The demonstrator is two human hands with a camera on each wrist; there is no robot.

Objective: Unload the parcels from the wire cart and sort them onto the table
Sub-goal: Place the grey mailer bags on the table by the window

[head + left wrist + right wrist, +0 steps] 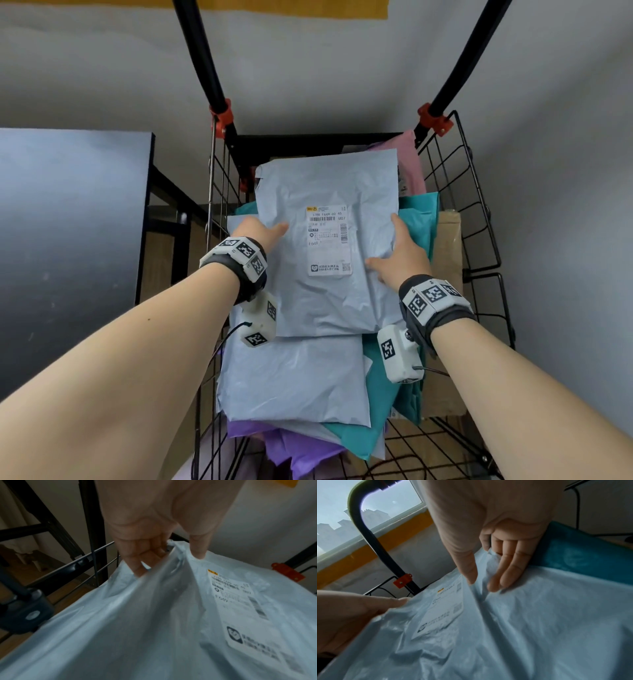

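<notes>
A pale grey poly mailer (pixel 329 192) with a white shipping label (pixel 328 240) lies on top of the pile in the black wire cart (pixel 476 192). My left hand (pixel 274 231) grips its left edge, thumb on top and fingers curled beneath; the left wrist view shows this left hand (pixel 164 559) pinching the mailer (pixel 137 628). My right hand (pixel 387 246) holds the right edge. In the right wrist view the right hand (pixel 482 584) pinches a raised fold of the mailer (pixel 539 615) between thumb and fingers.
Under it lie another grey mailer (pixel 294 377), teal bags (pixel 414 233), a purple bag (pixel 301 452), a pink bag (pixel 411 161) and a cardboard box (pixel 448 246). A dark table (pixel 68 212) stands left of the cart. Two black handle bars rise at the cart's far end.
</notes>
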